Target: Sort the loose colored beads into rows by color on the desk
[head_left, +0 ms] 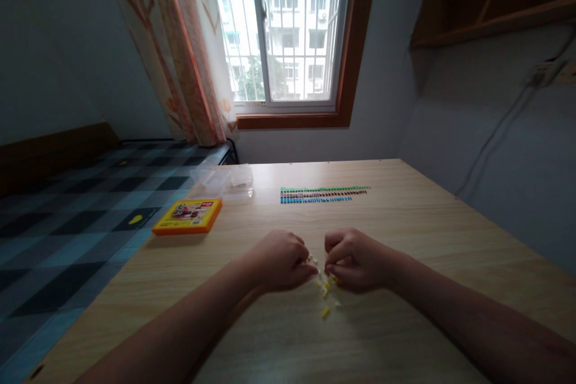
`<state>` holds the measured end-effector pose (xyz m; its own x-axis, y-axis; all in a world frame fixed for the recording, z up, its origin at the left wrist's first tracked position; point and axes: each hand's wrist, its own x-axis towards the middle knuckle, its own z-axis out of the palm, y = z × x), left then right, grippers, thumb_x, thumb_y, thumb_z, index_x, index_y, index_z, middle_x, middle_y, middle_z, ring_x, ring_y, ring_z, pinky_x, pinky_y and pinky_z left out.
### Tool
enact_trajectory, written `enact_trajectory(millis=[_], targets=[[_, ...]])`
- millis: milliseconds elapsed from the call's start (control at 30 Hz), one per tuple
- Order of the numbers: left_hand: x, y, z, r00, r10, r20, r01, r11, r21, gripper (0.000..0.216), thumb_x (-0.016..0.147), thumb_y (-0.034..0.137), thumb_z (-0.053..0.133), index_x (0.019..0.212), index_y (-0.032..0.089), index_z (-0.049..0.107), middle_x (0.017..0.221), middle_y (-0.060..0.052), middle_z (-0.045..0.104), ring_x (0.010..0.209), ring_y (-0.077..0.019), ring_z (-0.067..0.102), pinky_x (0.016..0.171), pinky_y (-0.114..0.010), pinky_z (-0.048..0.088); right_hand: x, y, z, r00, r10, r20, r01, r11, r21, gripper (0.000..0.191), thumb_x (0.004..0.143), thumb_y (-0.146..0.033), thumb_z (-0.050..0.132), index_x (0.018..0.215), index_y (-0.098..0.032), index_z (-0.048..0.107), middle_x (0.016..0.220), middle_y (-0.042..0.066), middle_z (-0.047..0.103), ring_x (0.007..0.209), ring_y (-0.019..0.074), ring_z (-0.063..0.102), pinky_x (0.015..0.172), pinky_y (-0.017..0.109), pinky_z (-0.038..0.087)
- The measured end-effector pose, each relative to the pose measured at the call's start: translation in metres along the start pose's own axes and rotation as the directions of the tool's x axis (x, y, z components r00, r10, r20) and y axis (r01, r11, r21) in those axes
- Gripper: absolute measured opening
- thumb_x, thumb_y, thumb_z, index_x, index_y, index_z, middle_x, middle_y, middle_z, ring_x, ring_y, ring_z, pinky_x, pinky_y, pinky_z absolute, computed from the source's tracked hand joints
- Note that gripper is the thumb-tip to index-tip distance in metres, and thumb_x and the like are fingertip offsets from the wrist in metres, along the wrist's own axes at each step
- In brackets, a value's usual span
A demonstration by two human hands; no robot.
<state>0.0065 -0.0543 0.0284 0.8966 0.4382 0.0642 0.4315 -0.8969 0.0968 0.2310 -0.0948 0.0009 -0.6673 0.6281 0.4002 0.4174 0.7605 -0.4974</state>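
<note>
My left hand rests low over the table with its fingers curled together beside some small white pieces. Opposite it, my right hand is closed in a pinch at the edge of a loose scatter of tiny yellow pieces. One larger yellow piece lies nearer to me. Whatever either set of fingertips may hold is too small or hidden to make out. Farther back, small green pieces, dark brown pieces and blue pieces stand in long rows.
On the wooden table, an orange-yellow box sits at the left edge. Behind it is a clear plastic compartment case. A bed with a checked cover adjoins on the left. The window and wall stand beyond the far edge.
</note>
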Motion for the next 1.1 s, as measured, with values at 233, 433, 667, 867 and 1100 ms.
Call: enact_trajectory(millis=[233,433,667,867,1100], targets=[[0.0013,0.0039,-0.0003,0.999,0.017,0.036,-0.015,0.999,-0.046,0.03,0.077,0.038,0.064,0.056,0.017,0.059,0.057,0.0,0.06,0.051,-0.0115,0.052,0.05,-0.025,0.031,-0.0015,0.002,-0.0007,0.998,0.021,0.051,-0.024,0.997,0.072,0.012,0.075,-0.011,0.061,0.066,-0.015,0.068,0.068,0.0,0.052,0.06,0.0094,0.048,0.055,0.022,0.035],[0.001,0.0037,0.0011,1.0,0.022,0.016,-0.022,0.999,-0.046,0.033,0.079,0.04,0.062,0.056,0.017,0.059,0.057,0.0,0.06,0.05,-0.0112,0.051,0.049,-0.025,0.03,-0.0024,0.0032,-0.0018,0.998,0.047,0.049,-0.049,0.997,0.054,0.013,0.076,-0.011,0.06,0.069,-0.015,0.071,0.068,0.0,0.054,0.061,0.0097,0.049,0.056,0.023,0.035],[-0.0002,0.0035,0.0011,0.999,0.019,0.042,-0.017,0.999,-0.044,0.033,0.077,0.044,0.066,0.058,0.018,0.061,0.058,0.0,0.061,0.051,-0.012,0.052,0.049,-0.025,0.03,-0.0005,0.0031,-0.0021,0.995,0.072,0.063,-0.071,0.997,-0.003,0.014,0.08,-0.015,0.061,0.075,-0.016,0.074,0.067,0.0,0.052,0.06,0.0091,0.048,0.056,0.023,0.034],[-0.0004,0.0045,0.0005,0.997,0.027,0.07,-0.024,0.999,-0.036,0.04,0.076,0.051,0.064,0.056,0.018,0.06,0.057,-0.001,0.061,0.05,-0.012,0.051,0.048,-0.026,0.027,0.0011,-0.0011,-0.003,0.994,0.107,0.032,-0.106,0.994,-0.042,0.018,0.087,-0.022,0.059,0.088,-0.02,0.077,0.071,0.001,0.055,0.061,0.0095,0.049,0.058,0.023,0.035],[0.0032,0.0068,0.0027,1.0,-0.003,0.016,0.003,1.0,-0.005,0.04,0.079,0.052,0.062,0.058,0.017,0.062,0.06,-0.002,0.062,0.054,-0.0131,0.053,0.05,-0.026,0.028,-0.0012,0.0028,-0.0035,0.992,0.098,0.075,-0.104,0.991,0.083,0.014,0.075,-0.01,0.062,0.073,-0.015,0.075,0.066,0.0,0.053,0.06,0.0095,0.05,0.054,0.022,0.035]])
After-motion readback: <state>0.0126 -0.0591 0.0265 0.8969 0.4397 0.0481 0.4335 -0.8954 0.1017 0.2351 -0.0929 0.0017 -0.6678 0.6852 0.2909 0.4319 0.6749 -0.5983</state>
